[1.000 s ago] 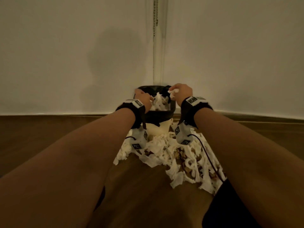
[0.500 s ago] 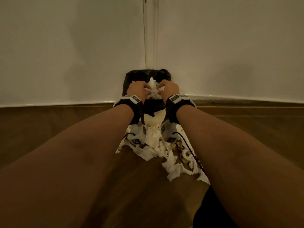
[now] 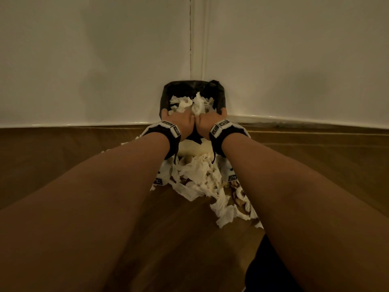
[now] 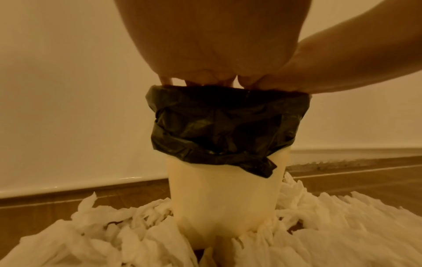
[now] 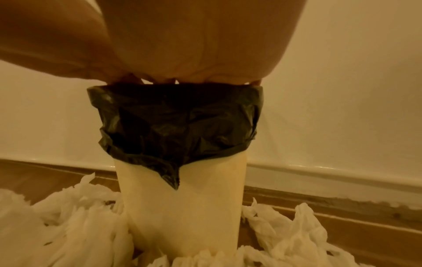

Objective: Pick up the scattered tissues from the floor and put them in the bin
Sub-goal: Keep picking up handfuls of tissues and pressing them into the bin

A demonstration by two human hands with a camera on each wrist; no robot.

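Note:
A cream bin [image 3: 194, 148] with a black liner [image 3: 185, 85] stands on the wooden floor in the wall corner, and crumpled white tissues [image 3: 185, 104] fill its mouth. My left hand [image 3: 179, 120] and right hand [image 3: 210, 120] sit side by side on the near part of the mouth, knuckles up, pushed down onto the tissues. In the left wrist view the fingers [image 4: 194, 82] dip behind the liner rim [image 4: 223, 92]; in the right wrist view the fingers [image 5: 169, 79] do the same, so their tips are hidden. Scattered tissues [image 3: 200, 178] ring the bin's foot [image 4: 223, 225] [image 5: 180, 225].
Two white walls [image 3: 94, 60] with a skirting board [image 3: 294, 121] close in behind the bin. The tissue spread [image 3: 227, 211] trails toward me on the right over brown wooden floor [image 3: 52, 161]. A dark shape [image 3: 271, 270] sits at the lower right.
Both hands came together from the bin's sides and dropped lower into its mouth. The tissues they carried above the rim now lie in the bin.

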